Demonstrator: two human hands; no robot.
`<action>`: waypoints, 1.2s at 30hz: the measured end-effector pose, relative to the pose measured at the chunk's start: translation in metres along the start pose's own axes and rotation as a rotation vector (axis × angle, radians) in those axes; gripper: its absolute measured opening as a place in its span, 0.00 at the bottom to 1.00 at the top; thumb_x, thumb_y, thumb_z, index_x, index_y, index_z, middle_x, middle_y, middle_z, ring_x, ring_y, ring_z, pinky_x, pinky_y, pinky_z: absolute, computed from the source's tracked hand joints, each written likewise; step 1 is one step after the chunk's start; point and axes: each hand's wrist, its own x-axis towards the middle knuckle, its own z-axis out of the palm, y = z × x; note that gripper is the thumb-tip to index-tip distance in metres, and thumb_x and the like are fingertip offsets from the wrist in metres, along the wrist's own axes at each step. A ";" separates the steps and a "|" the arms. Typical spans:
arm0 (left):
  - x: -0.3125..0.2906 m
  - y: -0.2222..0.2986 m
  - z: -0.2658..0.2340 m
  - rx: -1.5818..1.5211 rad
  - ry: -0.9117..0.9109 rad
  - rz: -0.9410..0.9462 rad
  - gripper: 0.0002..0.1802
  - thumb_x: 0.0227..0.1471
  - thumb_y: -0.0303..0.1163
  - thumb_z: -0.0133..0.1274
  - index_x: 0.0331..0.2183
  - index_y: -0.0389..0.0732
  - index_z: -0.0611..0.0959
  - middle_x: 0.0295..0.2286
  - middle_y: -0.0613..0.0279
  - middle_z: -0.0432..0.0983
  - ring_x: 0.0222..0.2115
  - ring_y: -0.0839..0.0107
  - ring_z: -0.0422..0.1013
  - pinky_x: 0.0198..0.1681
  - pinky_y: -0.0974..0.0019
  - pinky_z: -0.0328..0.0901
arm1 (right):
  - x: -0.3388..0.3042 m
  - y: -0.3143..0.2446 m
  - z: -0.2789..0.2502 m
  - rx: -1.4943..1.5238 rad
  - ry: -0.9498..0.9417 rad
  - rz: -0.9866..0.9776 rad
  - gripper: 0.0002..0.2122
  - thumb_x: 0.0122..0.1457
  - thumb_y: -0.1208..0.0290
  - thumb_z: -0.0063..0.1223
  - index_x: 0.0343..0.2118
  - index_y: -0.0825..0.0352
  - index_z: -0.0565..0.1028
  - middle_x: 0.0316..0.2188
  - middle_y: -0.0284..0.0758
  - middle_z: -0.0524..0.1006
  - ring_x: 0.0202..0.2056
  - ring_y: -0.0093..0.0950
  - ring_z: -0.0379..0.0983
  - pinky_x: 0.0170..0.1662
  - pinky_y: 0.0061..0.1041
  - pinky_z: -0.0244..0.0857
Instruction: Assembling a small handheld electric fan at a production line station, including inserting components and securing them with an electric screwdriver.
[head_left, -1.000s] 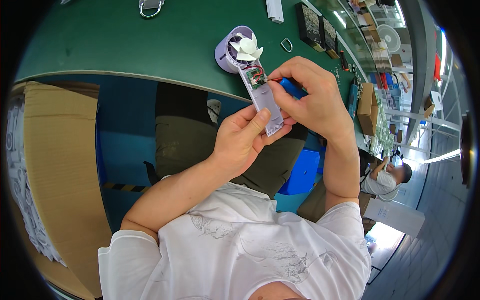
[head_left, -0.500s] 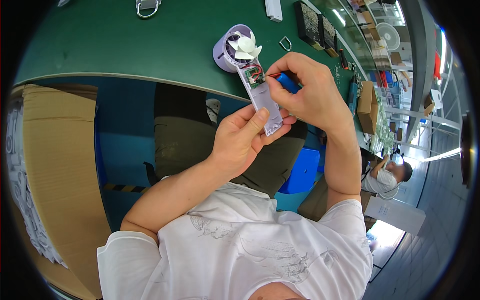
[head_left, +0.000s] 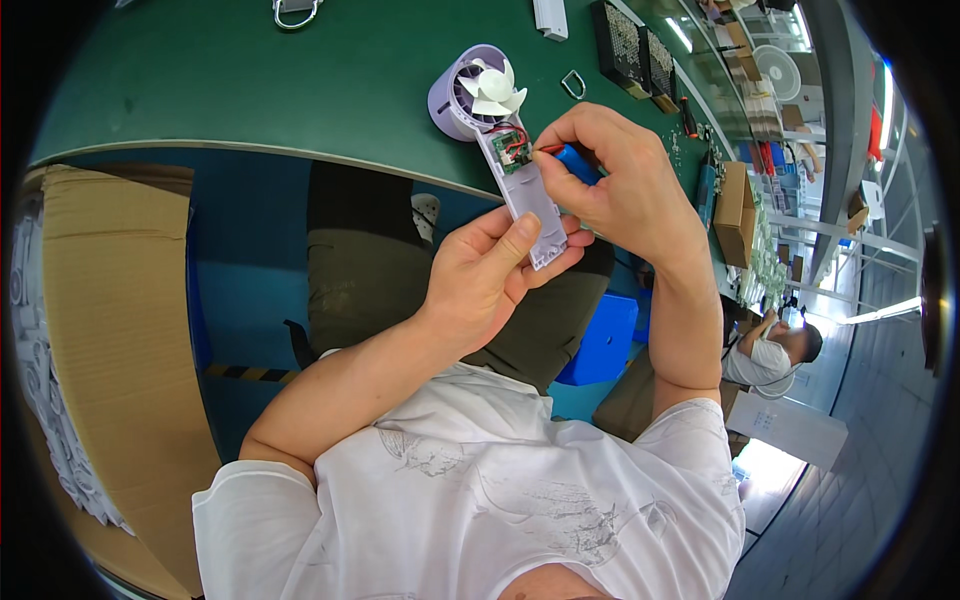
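Observation:
My left hand (head_left: 488,268) grips the lower handle of a small lilac handheld fan (head_left: 534,200), thumb on top and fingers beneath. The handle lies open, with a green circuit board (head_left: 512,150) and red wires showing near its head. White blades (head_left: 492,88) sit inside the round fan head, which tilts up over the bench edge. A blue cylindrical battery (head_left: 577,165) rests in my right hand (head_left: 622,180). The right thumb and forefinger pinch together at the battery's wires beside the board; what exactly the tips hold is partly hidden.
The green bench (head_left: 250,90) carries a metal ring (head_left: 572,84), black trays of small parts (head_left: 622,50) and a screwdriver (head_left: 688,118). A cardboard box (head_left: 120,330) of white parts stands at left. A blue stool (head_left: 602,340) is below; a person (head_left: 768,350) sits at right.
Very little differs. The fan head has shifted slightly, and my right fingertips stay at the wires by the board.

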 end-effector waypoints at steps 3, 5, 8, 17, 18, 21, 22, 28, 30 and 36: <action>0.000 0.000 0.000 0.032 -0.004 0.004 0.21 0.70 0.35 0.45 0.57 0.30 0.71 0.52 0.48 0.75 0.56 0.52 0.72 0.65 0.46 0.64 | 0.000 0.000 0.000 0.012 -0.011 0.012 0.07 0.54 0.75 0.64 0.34 0.68 0.78 0.30 0.34 0.78 0.29 0.28 0.74 0.31 0.24 0.67; -0.001 0.001 0.001 0.066 -0.008 0.008 0.22 0.70 0.37 0.45 0.57 0.30 0.71 0.53 0.48 0.75 0.56 0.51 0.71 0.66 0.42 0.61 | 0.001 0.000 0.001 0.029 -0.022 0.026 0.07 0.55 0.75 0.64 0.34 0.68 0.78 0.30 0.34 0.78 0.29 0.29 0.75 0.31 0.24 0.67; -0.001 0.001 0.003 0.068 0.004 0.009 0.22 0.70 0.37 0.45 0.57 0.29 0.71 0.53 0.48 0.74 0.57 0.51 0.71 0.66 0.42 0.62 | 0.001 0.000 0.000 0.041 -0.016 0.007 0.06 0.55 0.75 0.64 0.34 0.68 0.79 0.30 0.34 0.78 0.29 0.26 0.74 0.30 0.24 0.67; 0.000 0.001 0.001 0.061 0.011 0.012 0.23 0.70 0.37 0.45 0.57 0.29 0.71 0.53 0.47 0.74 0.56 0.49 0.71 0.65 0.42 0.62 | 0.007 0.004 -0.005 0.108 -0.036 -0.003 0.05 0.51 0.78 0.63 0.32 0.69 0.80 0.26 0.33 0.78 0.23 0.21 0.71 0.27 0.20 0.65; 0.000 0.000 0.000 0.061 0.015 0.007 0.23 0.70 0.37 0.45 0.57 0.29 0.71 0.52 0.46 0.74 0.56 0.49 0.71 0.65 0.43 0.62 | 0.007 0.003 -0.005 0.091 -0.044 0.001 0.06 0.50 0.77 0.62 0.31 0.70 0.80 0.26 0.36 0.79 0.24 0.28 0.74 0.29 0.25 0.69; -0.001 0.000 0.000 0.032 0.013 0.002 0.22 0.70 0.35 0.45 0.57 0.29 0.71 0.51 0.48 0.75 0.55 0.51 0.72 0.64 0.46 0.64 | 0.010 0.000 -0.006 0.057 -0.056 0.002 0.06 0.49 0.75 0.62 0.31 0.70 0.80 0.27 0.40 0.80 0.25 0.36 0.78 0.31 0.29 0.73; -0.001 0.000 0.000 0.005 0.006 0.002 0.21 0.70 0.34 0.45 0.56 0.29 0.71 0.50 0.49 0.75 0.54 0.54 0.73 0.64 0.49 0.66 | 0.010 -0.001 -0.006 0.040 -0.058 -0.002 0.06 0.49 0.75 0.62 0.30 0.70 0.80 0.27 0.40 0.80 0.25 0.37 0.78 0.31 0.29 0.73; -0.001 0.001 0.000 -0.009 0.001 -0.006 0.20 0.70 0.33 0.45 0.56 0.29 0.72 0.50 0.49 0.75 0.54 0.54 0.73 0.63 0.49 0.67 | 0.010 -0.002 -0.006 0.026 -0.069 0.023 0.06 0.50 0.76 0.62 0.31 0.70 0.79 0.27 0.40 0.79 0.25 0.37 0.77 0.31 0.31 0.72; -0.001 0.001 0.000 -0.013 0.008 -0.008 0.20 0.70 0.33 0.45 0.56 0.29 0.73 0.50 0.49 0.75 0.54 0.54 0.73 0.63 0.50 0.67 | 0.011 -0.001 -0.005 0.021 -0.068 0.011 0.06 0.50 0.76 0.62 0.31 0.70 0.79 0.27 0.40 0.79 0.25 0.37 0.77 0.30 0.31 0.72; 0.001 0.002 0.000 -0.009 0.002 -0.002 0.21 0.70 0.33 0.45 0.56 0.28 0.72 0.50 0.48 0.75 0.54 0.53 0.73 0.64 0.49 0.66 | 0.013 0.000 -0.005 0.035 -0.071 0.008 0.05 0.52 0.75 0.61 0.31 0.71 0.79 0.26 0.40 0.78 0.21 0.35 0.77 0.27 0.30 0.72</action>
